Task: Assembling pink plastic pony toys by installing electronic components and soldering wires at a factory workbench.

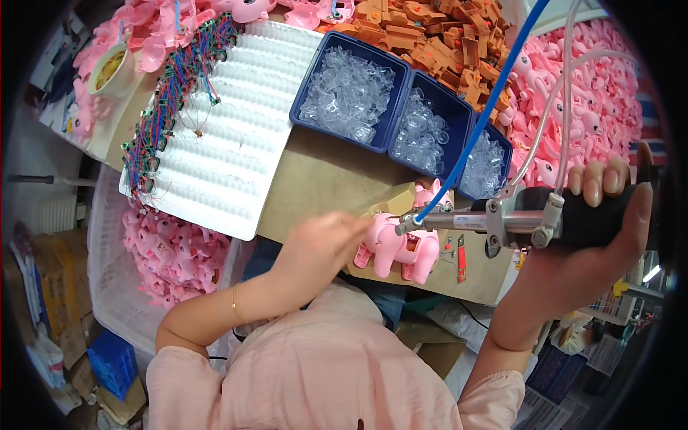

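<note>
My right hand [600, 233] is wrapped round the black grip of an air screwdriver [502, 223], held level with its metal nose pointing left. A blue air hose [484, 115] joins near that nose. Under the tip lies a pink toy animal body [401, 244], with its legs toward me and an opening in its side, resting on a tan block [390, 202]. My left hand [319, 247] reaches to the toy's left side; its fingers are smeared by motion, so whether they grip it is unclear.
Blue bins [347, 93] of clear plastic parts stand behind the toy. Orange parts [437, 32] and pink parts [588, 86] are heaped beyond. A white ridged tray [222, 136] carries bundled wires [168, 107]. A red cutter knife [461, 258] lies right of the toy. A white crate [107, 265] holds pink parts.
</note>
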`<state>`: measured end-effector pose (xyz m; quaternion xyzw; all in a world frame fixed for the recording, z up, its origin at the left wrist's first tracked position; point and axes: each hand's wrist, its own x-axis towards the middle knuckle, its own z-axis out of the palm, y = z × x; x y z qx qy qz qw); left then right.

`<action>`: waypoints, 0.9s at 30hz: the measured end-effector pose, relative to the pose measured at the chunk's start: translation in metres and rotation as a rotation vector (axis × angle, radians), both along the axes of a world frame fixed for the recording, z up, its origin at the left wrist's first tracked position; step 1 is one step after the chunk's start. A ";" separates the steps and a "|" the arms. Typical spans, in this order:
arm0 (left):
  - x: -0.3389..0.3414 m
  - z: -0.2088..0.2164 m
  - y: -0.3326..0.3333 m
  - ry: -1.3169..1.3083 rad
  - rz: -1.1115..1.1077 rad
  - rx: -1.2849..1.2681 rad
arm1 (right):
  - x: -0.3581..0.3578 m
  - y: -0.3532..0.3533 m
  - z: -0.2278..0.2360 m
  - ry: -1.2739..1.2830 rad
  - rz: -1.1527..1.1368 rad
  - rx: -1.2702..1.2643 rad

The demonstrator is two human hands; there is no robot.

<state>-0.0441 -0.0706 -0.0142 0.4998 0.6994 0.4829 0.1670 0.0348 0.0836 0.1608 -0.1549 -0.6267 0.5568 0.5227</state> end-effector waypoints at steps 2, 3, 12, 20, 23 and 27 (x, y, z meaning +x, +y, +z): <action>0.009 0.003 -0.015 -0.137 -0.190 -0.074 | 0.001 -0.001 -0.001 -0.011 -0.009 0.002; 0.013 0.000 -0.019 -0.138 -0.188 -0.074 | 0.002 -0.002 -0.002 -0.022 -0.017 0.005; 0.044 -0.024 -0.024 0.365 -0.266 0.208 | 0.002 -0.006 -0.019 -0.088 0.077 0.069; 0.052 -0.025 -0.022 0.430 -0.287 0.158 | 0.014 0.013 0.012 0.018 0.168 -0.098; 0.061 -0.027 -0.027 0.458 -0.251 0.139 | 0.022 0.006 0.035 0.179 0.205 0.082; 0.065 -0.031 -0.029 0.491 -0.218 0.131 | 0.014 -0.028 0.016 0.027 0.048 0.085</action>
